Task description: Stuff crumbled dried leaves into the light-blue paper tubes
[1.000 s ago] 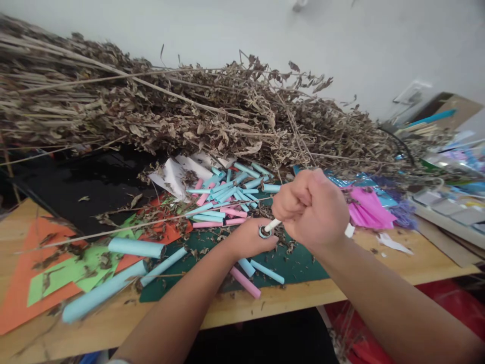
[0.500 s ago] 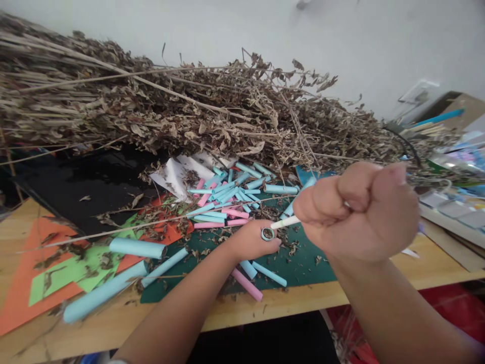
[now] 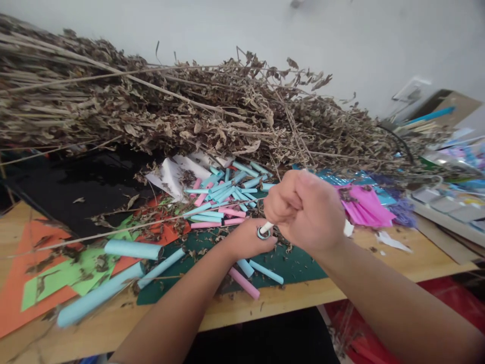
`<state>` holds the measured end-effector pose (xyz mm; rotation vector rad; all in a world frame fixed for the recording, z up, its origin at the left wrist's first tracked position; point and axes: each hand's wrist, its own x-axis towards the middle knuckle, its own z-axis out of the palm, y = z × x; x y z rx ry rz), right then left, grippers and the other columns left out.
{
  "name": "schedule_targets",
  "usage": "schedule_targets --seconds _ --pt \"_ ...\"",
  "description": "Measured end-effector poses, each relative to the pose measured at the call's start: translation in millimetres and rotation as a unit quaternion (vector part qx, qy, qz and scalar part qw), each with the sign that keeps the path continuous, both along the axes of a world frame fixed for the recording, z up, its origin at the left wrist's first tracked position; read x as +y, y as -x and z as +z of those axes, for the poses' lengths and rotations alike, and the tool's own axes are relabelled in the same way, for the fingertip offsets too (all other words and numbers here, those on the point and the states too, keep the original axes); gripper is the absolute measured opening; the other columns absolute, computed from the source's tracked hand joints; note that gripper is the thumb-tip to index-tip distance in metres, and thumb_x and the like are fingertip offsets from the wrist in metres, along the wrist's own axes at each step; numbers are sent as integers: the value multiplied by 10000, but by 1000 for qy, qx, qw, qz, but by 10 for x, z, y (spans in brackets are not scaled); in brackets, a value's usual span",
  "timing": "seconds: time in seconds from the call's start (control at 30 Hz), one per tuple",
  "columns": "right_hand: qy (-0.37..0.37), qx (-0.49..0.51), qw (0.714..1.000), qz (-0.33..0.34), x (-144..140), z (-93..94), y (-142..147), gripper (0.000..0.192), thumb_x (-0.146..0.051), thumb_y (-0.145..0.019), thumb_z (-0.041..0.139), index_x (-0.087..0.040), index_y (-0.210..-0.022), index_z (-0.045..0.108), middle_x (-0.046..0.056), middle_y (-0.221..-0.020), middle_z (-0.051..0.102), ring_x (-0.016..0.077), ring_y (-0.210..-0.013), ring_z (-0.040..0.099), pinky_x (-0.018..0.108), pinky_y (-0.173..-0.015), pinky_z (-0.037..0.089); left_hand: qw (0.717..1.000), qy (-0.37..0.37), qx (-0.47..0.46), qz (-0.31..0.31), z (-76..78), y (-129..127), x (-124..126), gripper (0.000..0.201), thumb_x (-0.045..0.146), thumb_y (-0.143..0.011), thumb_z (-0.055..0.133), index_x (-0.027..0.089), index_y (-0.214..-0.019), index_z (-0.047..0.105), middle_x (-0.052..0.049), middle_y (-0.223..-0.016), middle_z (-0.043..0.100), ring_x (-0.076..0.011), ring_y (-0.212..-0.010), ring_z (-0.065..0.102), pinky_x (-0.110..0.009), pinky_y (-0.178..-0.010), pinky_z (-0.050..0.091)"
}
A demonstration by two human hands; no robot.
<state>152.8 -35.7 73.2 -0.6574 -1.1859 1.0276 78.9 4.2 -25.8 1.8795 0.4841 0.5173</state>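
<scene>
To my left, light-green sheets (image 3: 62,275) overlap an orange sheet (image 3: 14,301), near a black sheet (image 3: 94,184). To my right I see creased magenta paper (image 3: 367,208) beside a purple tangle (image 3: 403,212), a torn white scrap (image 3: 394,241), and cardboard (image 3: 463,107) near a wall socket (image 3: 412,92). Something red (image 3: 452,301) shows below the table (image 3: 420,263).

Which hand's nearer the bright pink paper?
Right. The right hand is just left of the bright pink paper in the picture; the left hand is farther left and lower, on the right hand's far side from it.
</scene>
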Motion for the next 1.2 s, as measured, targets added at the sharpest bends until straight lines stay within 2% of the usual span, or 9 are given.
schedule_targets --seconds 0.27,0.43,0.87,1.03,1.2 --pt "-7 16 1000 -14 1 -4 17 386 -372 -731 448 -191 -436 276 -72 -374 206 52 -313 190 202 -305 122 1000 -6 -8 -9 -30 -1 7 55 141 -625 468 137 -571 458 30 -531 470 -93 -549 434 -195 -529 377" --pt "7 -33 999 7 -15 -9 30 367 -353 -746 442 -187 -444 316 -62 -385 266 53 -329 218 211 -324 161 999 -22 -27 -3 -20 7 5 35 149 -622 476 143 -595 454 20 -563 483 -119 -629 465 -210 -582 392" --pt "-1 -26 1000 -11 -40 -47 13 358 -337 -751 440 -186 -447 326 -62 -392 279 56 -346 248 213 -343 185 999 -38 -11 3 -9 14 4 48 178 -630 490 136 -611 475 7 -609 529 -141 -688 496 -232 -631 410" --pt "25 -35 999 18 -35 -27 11 371 -363 -741 451 -187 -447 311 -68 -387 266 50 -335 226 207 -329 152 999 -48 9 5 -5 13 6 42 175 -631 493 135 -618 493 8 -599 537 -141 -679 503 -224 -618 410" --pt "15 3 1000 17 -34 -23 3 371 -341 -733 462 -186 -437 301 -69 -380 256 49 -324 224 206 -321 148 999 -44 -1 1 -11 10 6 27 156 -634 487 137 -643 503 13 -581 531 -137 -673 504 -217 -608 409"
